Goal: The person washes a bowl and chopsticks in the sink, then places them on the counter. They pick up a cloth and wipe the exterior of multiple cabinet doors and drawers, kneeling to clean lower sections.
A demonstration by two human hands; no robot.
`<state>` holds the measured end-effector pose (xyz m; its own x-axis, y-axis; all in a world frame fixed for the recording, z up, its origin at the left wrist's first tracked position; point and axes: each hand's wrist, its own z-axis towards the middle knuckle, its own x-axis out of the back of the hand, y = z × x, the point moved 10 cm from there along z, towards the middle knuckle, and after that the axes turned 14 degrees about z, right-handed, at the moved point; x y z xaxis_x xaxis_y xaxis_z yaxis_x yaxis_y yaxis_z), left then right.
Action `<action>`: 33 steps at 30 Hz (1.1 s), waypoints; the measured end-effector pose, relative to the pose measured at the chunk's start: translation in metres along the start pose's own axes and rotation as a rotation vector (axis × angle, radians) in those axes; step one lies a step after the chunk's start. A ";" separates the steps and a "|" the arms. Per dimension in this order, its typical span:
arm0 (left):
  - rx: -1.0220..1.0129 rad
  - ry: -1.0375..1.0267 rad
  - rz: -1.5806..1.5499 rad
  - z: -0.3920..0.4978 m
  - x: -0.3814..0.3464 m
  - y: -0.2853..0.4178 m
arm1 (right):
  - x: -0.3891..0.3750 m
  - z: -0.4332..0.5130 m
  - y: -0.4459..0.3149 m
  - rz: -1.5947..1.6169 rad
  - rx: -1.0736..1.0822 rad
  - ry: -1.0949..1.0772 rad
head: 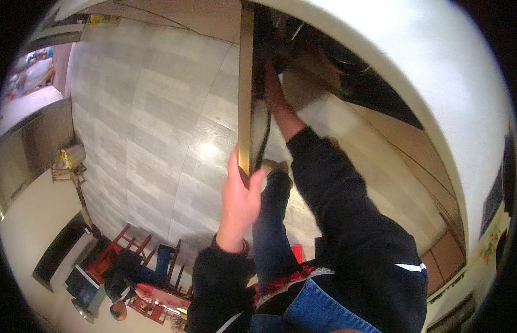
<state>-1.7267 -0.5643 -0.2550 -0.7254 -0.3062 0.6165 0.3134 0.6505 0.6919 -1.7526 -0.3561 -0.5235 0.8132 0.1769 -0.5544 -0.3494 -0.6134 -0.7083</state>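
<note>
My left hand (242, 200) grips the lower end of a panel that looks like a cabinet door. The panel's pale edge (244, 91) points up the picture, with my thumb on one side and my fingers on the other. My right arm reaches past it into a dark space under a white countertop (408, 41). Only the wrist and the back of my right hand (274, 83) show; the fingers are lost in shadow. Close to them is a dark round item (346, 62), too dim to name. A thin dark strip (264, 139) runs beside the panel.
Grey wood-look flooring (158, 104) spreads to the left. Another person (125, 274) sits at a red table near red wooden chairs (146, 245). A monitor (81, 287) stands beyond. A bag (71, 156) rests by the left wall. My leg (275, 224) is beneath my arms.
</note>
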 end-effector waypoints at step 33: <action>-0.016 0.204 -0.226 -0.013 -0.095 0.063 | 0.083 -0.268 -0.285 -0.105 -0.232 0.332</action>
<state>-1.6299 -0.5030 -0.2655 -0.6407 -0.5761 0.5075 0.1687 0.5392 0.8251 -1.4610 -0.3729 -0.2507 0.9579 0.0131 -0.2868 -0.1736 -0.7693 -0.6148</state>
